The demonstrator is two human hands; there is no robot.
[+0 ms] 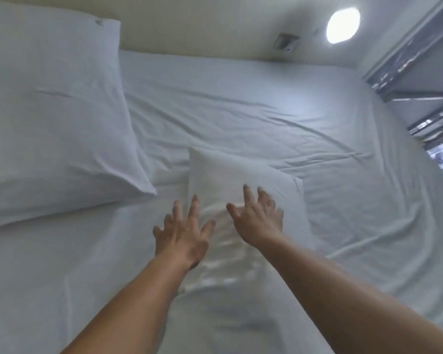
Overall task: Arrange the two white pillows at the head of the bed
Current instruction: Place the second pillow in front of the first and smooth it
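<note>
One large white pillow (54,118) lies flat at the left of the bed, its far end against the wall. A second white pillow (230,175) lies in the middle of the white sheet (304,123), blurred by motion. My left hand (183,237) hovers over its near left part with fingers spread. Just to the right, my right hand (257,218) also has its fingers spread over the pillow's near side. Neither hand grips anything; whether they touch the pillow I cannot tell.
A cream wall (202,26) runs along the far side of the bed, with a small socket plate (285,42) and a round lit lamp (343,25). A grey metal frame (417,62) and a window stand at the right edge.
</note>
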